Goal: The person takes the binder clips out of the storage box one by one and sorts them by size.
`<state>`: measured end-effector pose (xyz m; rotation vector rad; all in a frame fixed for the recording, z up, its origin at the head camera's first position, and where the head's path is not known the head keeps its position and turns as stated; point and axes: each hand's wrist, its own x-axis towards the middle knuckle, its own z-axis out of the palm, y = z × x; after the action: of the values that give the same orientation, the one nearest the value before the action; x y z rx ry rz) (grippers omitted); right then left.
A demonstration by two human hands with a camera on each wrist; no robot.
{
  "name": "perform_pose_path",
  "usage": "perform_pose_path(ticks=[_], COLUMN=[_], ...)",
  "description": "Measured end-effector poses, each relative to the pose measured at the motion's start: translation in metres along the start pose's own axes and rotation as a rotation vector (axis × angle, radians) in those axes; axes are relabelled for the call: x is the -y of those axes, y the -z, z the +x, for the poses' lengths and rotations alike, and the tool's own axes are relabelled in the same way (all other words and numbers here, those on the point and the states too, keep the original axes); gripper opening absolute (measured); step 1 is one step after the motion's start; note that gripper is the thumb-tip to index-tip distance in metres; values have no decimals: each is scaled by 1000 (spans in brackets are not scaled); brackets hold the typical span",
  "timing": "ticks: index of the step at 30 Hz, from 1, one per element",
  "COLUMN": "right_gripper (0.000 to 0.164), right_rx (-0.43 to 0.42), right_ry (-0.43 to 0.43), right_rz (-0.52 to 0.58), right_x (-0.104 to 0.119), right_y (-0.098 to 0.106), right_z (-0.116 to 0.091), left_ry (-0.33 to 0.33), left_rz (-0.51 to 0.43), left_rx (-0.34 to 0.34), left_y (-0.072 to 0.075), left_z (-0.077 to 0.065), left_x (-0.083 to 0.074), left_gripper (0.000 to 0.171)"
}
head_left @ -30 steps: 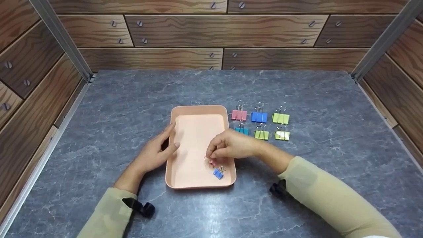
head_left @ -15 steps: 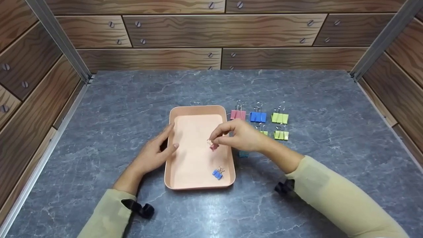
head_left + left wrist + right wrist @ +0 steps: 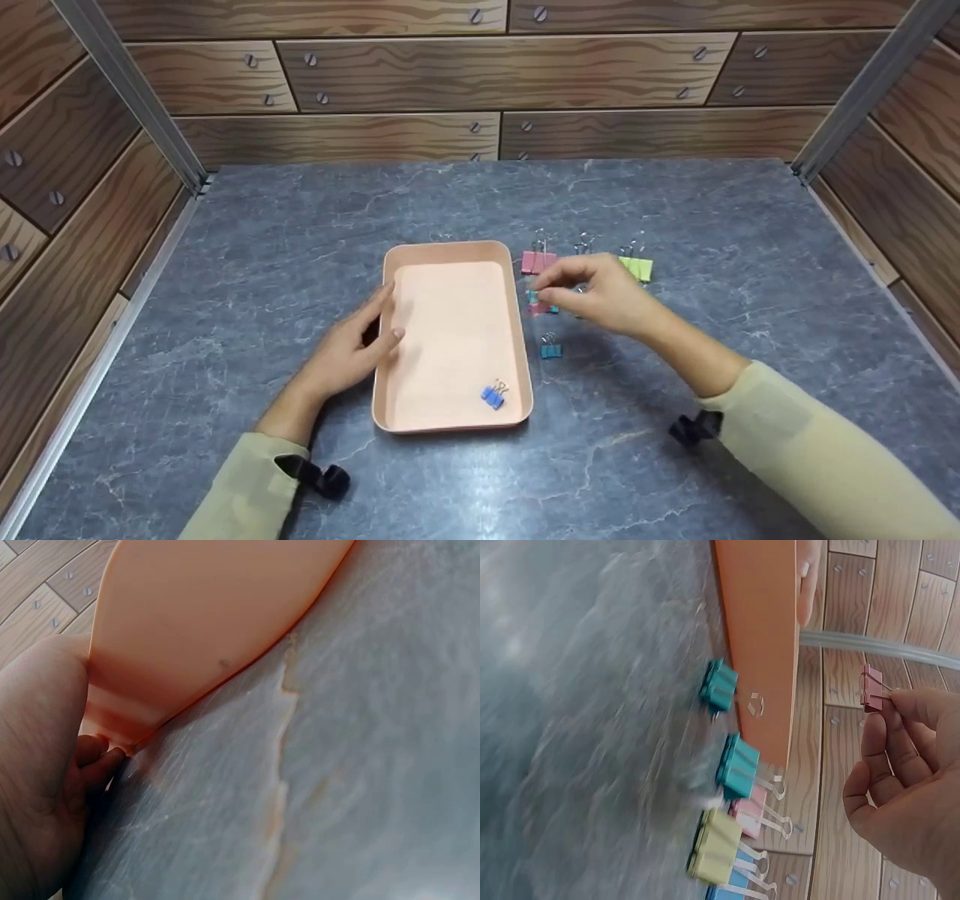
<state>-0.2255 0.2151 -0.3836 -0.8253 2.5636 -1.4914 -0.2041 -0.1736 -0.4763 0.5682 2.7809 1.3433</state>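
My right hand (image 3: 604, 296) pinches a small pink binder clip (image 3: 871, 688) between thumb and fingertips. It is raised above the table, just right of the peach tray (image 3: 454, 251). From the head it overlaps a teal binder clip (image 3: 739, 766) standing behind it. A smaller teal binder clip (image 3: 551, 350) stands nearer to me, by the tray's right wall. My left hand (image 3: 349, 345) holds the tray's left wall, thumb over the rim and fingertips against the outside low down. Inside the tray, at its near right corner, lies a small blue binder clip (image 3: 493, 394).
Beyond my right hand stand larger binder clips: a pink one (image 3: 538, 262), a lime green one (image 3: 636, 269) and a blue one (image 3: 731, 886), mostly hidden. Another lime green clip (image 3: 716, 846) shows in the right wrist view. Wood-patterned walls (image 3: 480, 71) enclose the marbled table (image 3: 337, 202).
My right hand has lifted the small pink clip out of the tray and carried it right, over the rim. The blue clip stays inside. My left hand has kept its place.
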Motion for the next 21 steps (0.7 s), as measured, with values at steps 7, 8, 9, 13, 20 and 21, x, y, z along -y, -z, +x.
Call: perform_pose_path(ticks=[7, 8, 9, 13, 20, 21], right_gripper=[9, 9, 8, 8, 10, 10], right_rx=[-62, -70, -79, -102, -111, -113], right_ry=[-107, -117, -126, -162, -222, -225], right_rz=[-17, -25, -33, -29, -22, -35], right_x=[-9, -11, -12, -19, -33, -35], right_y=[20, 22, 24, 30, 33, 33], right_z=[-20, -23, -25, -34, -46, -47], left_ry=[0, 2, 3, 6, -5, -5], left_rz=[-8, -10, -11, -10, -9, -10], left_rx=[1, 2, 1, -2, -3, -3], left_y=[0, 0, 0, 1, 0, 0], left_z=[-1, -1, -1, -2, -1, -1], left_x=[0, 0, 0, 0, -1, -1], left_gripper=[75, 75, 75, 75, 75, 75])
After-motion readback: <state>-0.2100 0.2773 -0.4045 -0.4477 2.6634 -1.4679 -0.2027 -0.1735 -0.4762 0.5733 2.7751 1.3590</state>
